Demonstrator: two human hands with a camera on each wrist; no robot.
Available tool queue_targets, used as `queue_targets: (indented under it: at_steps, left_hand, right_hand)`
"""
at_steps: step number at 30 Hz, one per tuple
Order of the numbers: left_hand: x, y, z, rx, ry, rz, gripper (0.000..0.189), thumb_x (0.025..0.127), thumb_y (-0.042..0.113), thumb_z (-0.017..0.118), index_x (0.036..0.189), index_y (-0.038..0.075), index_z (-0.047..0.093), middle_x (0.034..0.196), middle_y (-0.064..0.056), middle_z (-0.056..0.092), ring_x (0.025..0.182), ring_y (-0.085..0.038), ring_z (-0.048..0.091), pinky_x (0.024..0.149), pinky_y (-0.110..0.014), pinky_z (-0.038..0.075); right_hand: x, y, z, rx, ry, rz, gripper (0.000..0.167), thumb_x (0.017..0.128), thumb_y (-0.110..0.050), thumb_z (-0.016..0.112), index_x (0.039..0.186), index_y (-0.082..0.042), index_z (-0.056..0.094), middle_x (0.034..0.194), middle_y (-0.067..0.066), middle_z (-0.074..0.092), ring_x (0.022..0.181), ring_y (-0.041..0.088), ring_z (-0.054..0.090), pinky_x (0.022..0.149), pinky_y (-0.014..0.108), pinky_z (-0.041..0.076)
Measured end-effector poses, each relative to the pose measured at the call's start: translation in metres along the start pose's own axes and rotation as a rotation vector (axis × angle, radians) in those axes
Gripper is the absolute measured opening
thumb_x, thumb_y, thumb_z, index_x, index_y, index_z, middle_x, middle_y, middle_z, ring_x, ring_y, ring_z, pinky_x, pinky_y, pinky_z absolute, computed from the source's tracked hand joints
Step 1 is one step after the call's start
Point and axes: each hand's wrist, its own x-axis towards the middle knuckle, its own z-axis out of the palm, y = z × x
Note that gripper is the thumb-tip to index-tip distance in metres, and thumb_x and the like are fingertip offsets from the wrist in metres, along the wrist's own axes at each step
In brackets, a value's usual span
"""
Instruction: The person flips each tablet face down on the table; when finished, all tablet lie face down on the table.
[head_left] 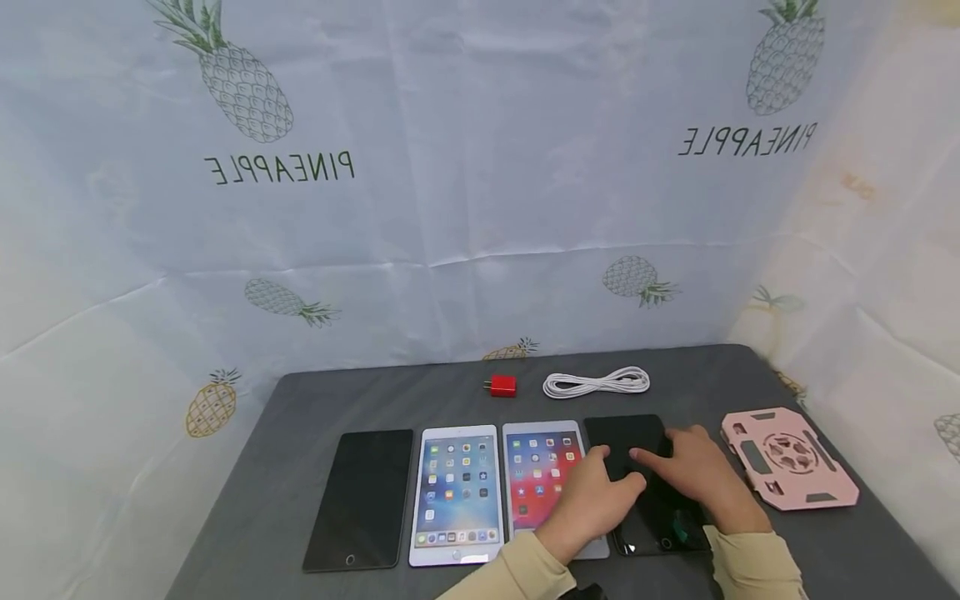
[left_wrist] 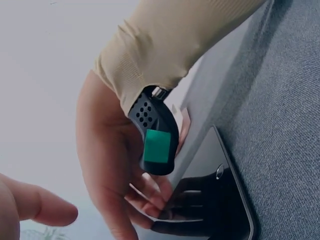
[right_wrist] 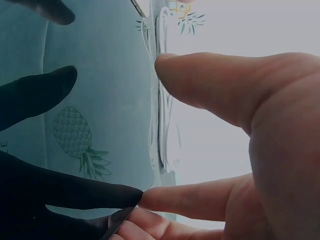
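A black tablet (head_left: 626, 437) with a dark, glossy screen lies on the table, fourth from the left in a row. My left hand (head_left: 596, 504) reaches over its left side, thumb stretched out above the screen; its other fingers are mostly hidden. At the right edge is my right hand (head_left: 701, 471), its fingertips touching the edge and its thumb raised over the glass. In the right wrist view this right hand (right_wrist: 280, 130) has straight fingers, mirrored in the screen. Just left, partly under my left forearm, lies a white tablet (head_left: 536, 475) with a red and blue home screen.
A lit white tablet (head_left: 457, 500) and another black tablet (head_left: 363, 500) lie further left. Behind the row are a red charger plug (head_left: 502, 386) and a coiled white cable (head_left: 596, 382). A pink tablet case (head_left: 791, 458) lies at the right. Pineapple-print cloth (head_left: 480, 167) hangs behind.
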Motion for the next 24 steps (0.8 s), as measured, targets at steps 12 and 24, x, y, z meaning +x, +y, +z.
queue_targets:
  at_steps: [12, 24]
  left_hand:
    - [0.0033, -0.0058, -0.0067, -0.120, 0.068, 0.009, 0.067, 0.092, 0.028, 0.077, 0.149, -0.003, 0.058, 0.149, -0.019, 0.063, 0.132, -0.038, 0.062, 0.110, -0.069, 0.052]
    - [0.0016, -0.0021, -0.0061, -0.133, 0.053, 0.009, 0.069, 0.090, 0.028, 0.076, 0.150, -0.001, 0.056, 0.150, -0.018, 0.063, 0.133, -0.038, 0.063, 0.108, -0.068, 0.054]
  right_hand:
    - [0.0020, -0.0053, 0.0024, 0.005, 0.001, 0.001, 0.106, 0.093, -0.066, 0.072, 0.140, 0.028, 0.051, 0.132, 0.049, 0.053, 0.118, 0.058, 0.059, 0.098, 0.070, 0.054]
    - [0.0010, -0.0071, 0.0003, 0.023, -0.029, 0.040, 0.116, 0.092, -0.076, 0.066, 0.141, 0.027, 0.049, 0.140, 0.052, 0.049, 0.126, 0.062, 0.052, 0.102, 0.074, 0.051]
